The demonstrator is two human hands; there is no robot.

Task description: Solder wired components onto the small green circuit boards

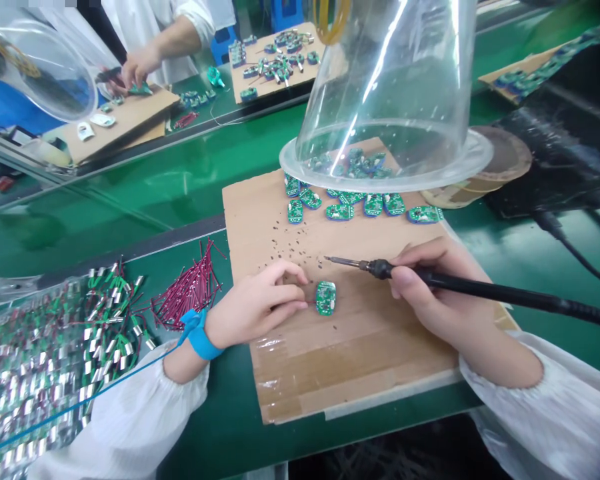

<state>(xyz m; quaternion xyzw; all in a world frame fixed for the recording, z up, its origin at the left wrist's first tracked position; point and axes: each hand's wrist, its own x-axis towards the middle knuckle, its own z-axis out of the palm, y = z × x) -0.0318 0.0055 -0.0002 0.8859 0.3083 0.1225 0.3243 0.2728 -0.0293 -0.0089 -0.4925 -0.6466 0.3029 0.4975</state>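
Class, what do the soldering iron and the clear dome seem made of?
The soldering iron: matte black handle, likely plastic, with a shiny metal tip. The clear dome: glossy, see-through, with bright reflections; probably acrylic, possibly glass.

Bench log: I sit at a green counter [205,427]. Past its far edge, a dark rail [145,250] borders a wide green belt [155,200], with a metal rail [190,137] along its other side. Beyond stands a second green counter [195,87], where a co-worker in a white coat [145,20] works near a blue stool [225,47]. Black matting [555,153] lies to my right.
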